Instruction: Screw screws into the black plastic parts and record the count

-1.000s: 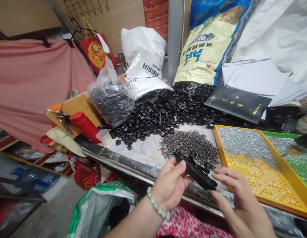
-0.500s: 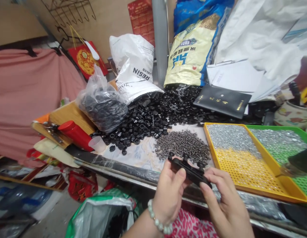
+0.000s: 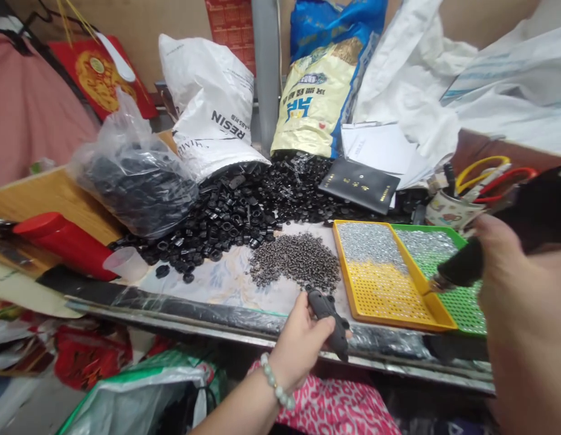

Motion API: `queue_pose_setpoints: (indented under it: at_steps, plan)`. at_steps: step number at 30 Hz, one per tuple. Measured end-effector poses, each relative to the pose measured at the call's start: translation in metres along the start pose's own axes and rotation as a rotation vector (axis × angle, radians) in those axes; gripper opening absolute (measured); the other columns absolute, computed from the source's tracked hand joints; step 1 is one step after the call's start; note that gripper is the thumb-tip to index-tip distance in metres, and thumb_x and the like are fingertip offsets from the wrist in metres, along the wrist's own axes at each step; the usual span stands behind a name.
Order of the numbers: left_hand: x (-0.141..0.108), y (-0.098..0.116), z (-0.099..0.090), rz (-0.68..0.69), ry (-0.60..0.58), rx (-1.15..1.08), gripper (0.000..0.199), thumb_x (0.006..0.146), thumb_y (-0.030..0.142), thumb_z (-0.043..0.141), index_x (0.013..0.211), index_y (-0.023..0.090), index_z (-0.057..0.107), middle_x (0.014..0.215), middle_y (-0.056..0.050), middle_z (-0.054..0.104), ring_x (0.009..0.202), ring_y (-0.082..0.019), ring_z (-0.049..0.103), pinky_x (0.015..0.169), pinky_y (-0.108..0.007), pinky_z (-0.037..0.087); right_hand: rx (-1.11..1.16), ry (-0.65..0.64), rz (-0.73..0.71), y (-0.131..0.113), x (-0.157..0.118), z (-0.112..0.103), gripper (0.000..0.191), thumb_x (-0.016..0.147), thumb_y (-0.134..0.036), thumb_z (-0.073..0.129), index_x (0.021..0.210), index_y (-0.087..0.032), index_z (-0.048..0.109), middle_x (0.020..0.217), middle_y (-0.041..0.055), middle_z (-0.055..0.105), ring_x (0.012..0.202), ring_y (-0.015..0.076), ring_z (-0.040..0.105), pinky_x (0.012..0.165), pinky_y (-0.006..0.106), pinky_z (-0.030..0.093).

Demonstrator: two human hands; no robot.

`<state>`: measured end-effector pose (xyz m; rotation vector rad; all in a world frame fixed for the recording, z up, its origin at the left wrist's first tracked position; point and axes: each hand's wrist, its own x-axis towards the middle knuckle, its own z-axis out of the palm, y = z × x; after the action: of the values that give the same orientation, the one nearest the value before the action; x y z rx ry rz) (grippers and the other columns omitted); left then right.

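Black tool (image 3: 466, 263) seems newly gripped in the blurred right hand (image 3: 523, 290).

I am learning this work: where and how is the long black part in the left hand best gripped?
Probably mid-length on the long black part, across its narrow width, from the left: the right hand and black screwdriver-like tool are opposite. The left hand has this grip, thumb over the upper face, near end free.

Pink cloth (image 3: 33, 115), red canister (image 3: 67, 246), black notebook (image 3: 359, 185) overlapping white papers (image 3: 378, 146), patterned mug (image 3: 449, 210), grey post (image 3: 266, 66)
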<state>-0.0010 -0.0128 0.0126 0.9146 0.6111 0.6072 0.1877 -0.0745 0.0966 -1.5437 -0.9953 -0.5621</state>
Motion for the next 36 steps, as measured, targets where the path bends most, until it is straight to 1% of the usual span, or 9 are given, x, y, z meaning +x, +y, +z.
queue_pose_setpoints:
  at_steps: [1, 3, 5, 8, 12, 21, 27, 32, 36]
  plan:
    - [0.002, -0.003, 0.003, -0.041, -0.002, -0.004, 0.031, 0.07, 0.027, 0.06, 0.089, 0.016, 0.038, 0.086, -0.001, 0.049, 0.069, -0.016, 0.062, 0.059, -0.026, 0.048, 0.066, 0.018, 0.159, 0.003, 0.013, 0.005, 0.066, 0.079, -0.04, 0.052, 0.13, -0.005, 0.029, 0.125, 0.0192, 0.041, 0.114, 0.0307, 0.044, 0.091, 0.041, 0.04]
    - [0.007, -0.007, 0.008, -0.082, 0.008, 0.004, 0.031, 0.069, 0.027, 0.06, 0.087, 0.016, 0.038, 0.088, -0.002, 0.052, 0.069, -0.016, 0.063, 0.059, -0.025, 0.049, 0.225, 0.009, 0.369, 0.009, 0.026, 0.018, 0.057, 0.071, -0.041, 0.061, 0.112, -0.003, 0.049, 0.102, 0.0169, 0.058, 0.085, 0.0229, 0.061, 0.071, 0.032, 0.049]
    - [0.01, -0.01, 0.009, -0.11, 0.019, 0.015, 0.03, 0.068, 0.026, 0.059, 0.087, 0.016, 0.038, 0.092, -0.005, 0.056, 0.069, -0.015, 0.063, 0.06, -0.024, 0.049, 0.408, 0.008, 0.426, 0.017, 0.022, 0.03, 0.043, 0.067, -0.039, 0.066, 0.093, -0.007, 0.058, 0.082, 0.0121, 0.063, 0.062, 0.0161, 0.061, 0.058, 0.028, 0.05]
    - [0.013, -0.01, 0.009, -0.137, 0.016, 0.044, 0.027, 0.069, 0.024, 0.057, 0.088, 0.015, 0.039, 0.097, -0.007, 0.059, 0.069, -0.014, 0.062, 0.058, -0.023, 0.049, 0.598, 0.103, 0.41, 0.026, 0.003, 0.041, 0.03, 0.066, -0.037, 0.067, 0.077, -0.011, 0.059, 0.066, 0.0052, 0.062, 0.047, 0.0132, 0.057, 0.048, 0.026, 0.05]
    - [0.013, -0.009, 0.01, -0.14, 0.034, 0.105, 0.023, 0.072, 0.022, 0.053, 0.089, 0.015, 0.039, 0.1, -0.009, 0.059, 0.07, -0.014, 0.063, 0.057, -0.023, 0.047, 0.634, 0.116, 0.397, 0.031, -0.014, 0.047, 0.026, 0.069, -0.036, 0.066, 0.066, -0.011, 0.058, 0.061, 0.0021, 0.06, 0.047, 0.0118, 0.057, 0.047, 0.025, 0.051]
    - [0.014, -0.007, 0.011, -0.161, 0.008, 0.101, 0.027, 0.069, 0.024, 0.055, 0.09, 0.014, 0.04, 0.104, -0.012, 0.06, 0.067, -0.014, 0.063, 0.054, -0.022, 0.044, 0.656, 0.1, 0.391, 0.035, -0.022, 0.06, 0.026, 0.07, -0.035, 0.066, 0.069, -0.01, 0.06, 0.064, 0.0034, 0.061, 0.046, 0.0122, 0.057, 0.045, 0.024, 0.049]
    - [0.015, -0.007, 0.012, -0.159, 0.012, 0.097, 0.026, 0.07, 0.024, 0.055, 0.09, 0.014, 0.041, 0.102, -0.012, 0.061, 0.066, -0.014, 0.062, 0.053, -0.022, 0.045, 0.658, 0.058, 0.363, 0.031, -0.026, 0.055, 0.023, 0.07, -0.032, 0.066, 0.069, -0.009, 0.059, 0.065, 0.0042, 0.061, 0.047, 0.0125, 0.058, 0.046, 0.024, 0.05]
    - [0.015, -0.004, 0.013, -0.194, 0.032, 0.086, 0.022, 0.072, 0.019, 0.052, 0.09, 0.013, 0.04, 0.103, -0.012, 0.061, 0.064, -0.012, 0.062, 0.056, -0.022, 0.047, 0.654, 0.051, 0.323, 0.027, -0.031, 0.054, 0.023, 0.071, -0.03, 0.066, 0.08, -0.011, 0.057, 0.069, 0.0036, 0.062, 0.049, 0.0124, 0.059, 0.05, 0.025, 0.051]
    - [0.015, -0.003, 0.013, -0.193, 0.024, 0.078, 0.023, 0.072, 0.018, 0.052, 0.091, 0.013, 0.04, 0.104, -0.012, 0.061, 0.064, -0.012, 0.062, 0.057, -0.023, 0.047, 0.645, 0.053, 0.343, 0.028, -0.031, 0.058, 0.023, 0.071, -0.031, 0.066, 0.074, -0.01, 0.056, 0.065, 0.0026, 0.06, 0.048, 0.0121, 0.058, 0.048, 0.024, 0.05]
